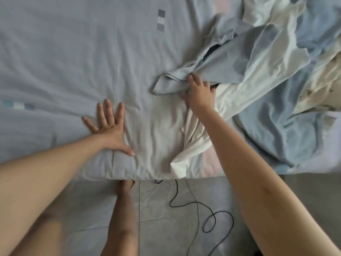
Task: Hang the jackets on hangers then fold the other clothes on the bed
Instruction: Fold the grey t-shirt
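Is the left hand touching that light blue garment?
Apart. The head view shows the left hand flat on the bedsheet, with bare sheet between it and the light blue garment.

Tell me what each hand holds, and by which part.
Right hand grips the light blue garment by a bunched edge; left hand holds nothing, lying flat on the bed.

Head camera looks steeply down, close over the bed (73,52).
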